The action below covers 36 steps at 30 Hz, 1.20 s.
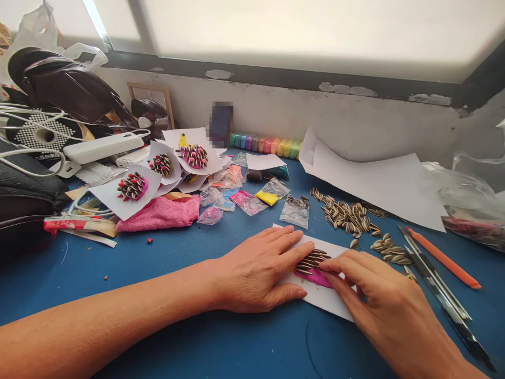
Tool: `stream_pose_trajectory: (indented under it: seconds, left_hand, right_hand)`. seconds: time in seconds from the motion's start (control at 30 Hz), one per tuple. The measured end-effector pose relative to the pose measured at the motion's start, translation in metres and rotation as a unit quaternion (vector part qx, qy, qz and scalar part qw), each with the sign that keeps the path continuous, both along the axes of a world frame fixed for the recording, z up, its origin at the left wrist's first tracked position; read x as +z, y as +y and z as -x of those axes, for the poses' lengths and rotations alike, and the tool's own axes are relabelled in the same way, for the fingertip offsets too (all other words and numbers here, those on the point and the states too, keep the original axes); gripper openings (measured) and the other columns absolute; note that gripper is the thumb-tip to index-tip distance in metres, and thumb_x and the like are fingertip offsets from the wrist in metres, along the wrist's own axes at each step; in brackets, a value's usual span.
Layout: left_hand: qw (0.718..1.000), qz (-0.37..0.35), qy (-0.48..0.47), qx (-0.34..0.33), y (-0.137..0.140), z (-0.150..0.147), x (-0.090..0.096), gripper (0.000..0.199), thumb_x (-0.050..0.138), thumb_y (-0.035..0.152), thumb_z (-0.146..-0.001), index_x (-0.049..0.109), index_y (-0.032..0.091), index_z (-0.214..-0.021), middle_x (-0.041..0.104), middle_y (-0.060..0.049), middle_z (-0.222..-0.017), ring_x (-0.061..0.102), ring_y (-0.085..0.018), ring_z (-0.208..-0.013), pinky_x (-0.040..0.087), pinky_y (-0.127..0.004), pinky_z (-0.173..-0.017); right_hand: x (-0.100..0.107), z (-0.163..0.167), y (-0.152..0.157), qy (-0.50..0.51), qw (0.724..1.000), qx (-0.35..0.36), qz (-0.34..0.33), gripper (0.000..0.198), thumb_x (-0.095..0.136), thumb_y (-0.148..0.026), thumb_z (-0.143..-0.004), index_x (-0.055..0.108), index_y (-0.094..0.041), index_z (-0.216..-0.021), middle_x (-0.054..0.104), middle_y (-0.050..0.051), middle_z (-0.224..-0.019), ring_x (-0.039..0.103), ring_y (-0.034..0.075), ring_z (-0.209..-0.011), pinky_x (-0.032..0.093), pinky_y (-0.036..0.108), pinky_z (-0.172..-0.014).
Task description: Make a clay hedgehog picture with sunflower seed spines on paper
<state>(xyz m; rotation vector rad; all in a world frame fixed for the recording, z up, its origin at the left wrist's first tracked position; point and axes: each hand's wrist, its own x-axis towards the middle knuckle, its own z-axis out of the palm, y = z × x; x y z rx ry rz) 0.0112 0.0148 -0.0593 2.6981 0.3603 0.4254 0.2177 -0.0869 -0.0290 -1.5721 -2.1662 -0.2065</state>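
On the blue table a white paper [331, 304] carries a hedgehog-like shape of magenta clay [315, 277], its upper part covered with rows of striped sunflower seeds [311, 260]. Small drawn feet show beneath the clay. My left hand [264, 268] lies flat across the paper's left side, fingers stretched out, the index finger alongside the seeds. At the right end of the clay, my right hand [374, 289] pinches with thumb and index finger a sunflower seed, mostly hidden by the fingertips. Loose sunflower seeds [347, 217] lie in piles beyond the right hand.
Pens [437, 284] and an orange tool [444, 258] lie at the right. Finished seed-and-clay hedgehogs [133, 187] sit on papers at the back left, near a pink cloth [158, 213]. Clay bags [272, 192], a curled white sheet [366, 184] and coloured clay packs [268, 145] stand behind.
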Motion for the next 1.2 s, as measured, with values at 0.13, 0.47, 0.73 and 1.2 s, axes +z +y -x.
stream_pose_trajectory:
  seconds: [0.13, 0.47, 0.73, 1.2]
  left_hand:
    - [1.0, -0.005, 0.004, 0.001, -0.001, 0.0, 0.0, 0.067, 0.055, 0.049, -0.099, 0.036, 0.012, -0.151, 0.043, -0.023, -0.154, 0.036, -0.037, -0.146, 0.029, -0.054, -0.12]
    - [1.0, -0.008, 0.006, 0.002, -0.001, 0.0, 0.002, 0.066, 0.056, 0.048, -0.099, 0.036, 0.012, -0.15, 0.043, -0.022, -0.154, 0.037, -0.037, -0.145, 0.03, -0.053, -0.119]
    - [1.0, -0.009, 0.005, 0.0, 0.0, 0.0, 0.001, 0.066, 0.057, 0.048, -0.098, 0.037, 0.011, -0.15, 0.042, -0.023, -0.154, 0.036, -0.038, -0.146, 0.029, -0.052, -0.12]
    - [1.0, -0.003, 0.006, 0.0, -0.001, 0.002, 0.004, 0.068, 0.053, 0.049, -0.099, 0.033, 0.011, -0.152, 0.041, -0.02, -0.156, 0.035, -0.034, -0.147, 0.028, -0.048, -0.122]
  right_hand:
    - [0.0, 0.001, 0.001, -0.014, 1.0, 0.003, -0.011, 0.023, 0.047, -0.022, -0.098, 0.069, -0.024, -0.091, 0.074, 0.002, -0.083, 0.071, 0.016, -0.073, 0.055, 0.026, -0.064]
    - [-0.004, 0.001, 0.0, -0.058, 0.998, 0.003, -0.017, 0.028, 0.044, -0.025, -0.101, 0.069, -0.025, -0.089, 0.068, 0.003, -0.078, 0.065, 0.015, -0.068, 0.05, 0.025, -0.059]
    - [-0.007, 0.004, 0.001, -0.099, 0.995, 0.006, -0.02, 0.029, 0.042, -0.022, -0.101, 0.066, -0.023, -0.084, 0.064, 0.003, -0.075, 0.063, 0.016, -0.068, 0.048, 0.025, -0.058]
    - [0.02, -0.032, 0.002, -0.102, 0.987, -0.111, -0.06, 0.035, 0.037, -0.036, -0.101, 0.068, -0.024, -0.09, 0.072, 0.004, -0.083, 0.066, 0.018, -0.067, 0.044, 0.03, -0.054]
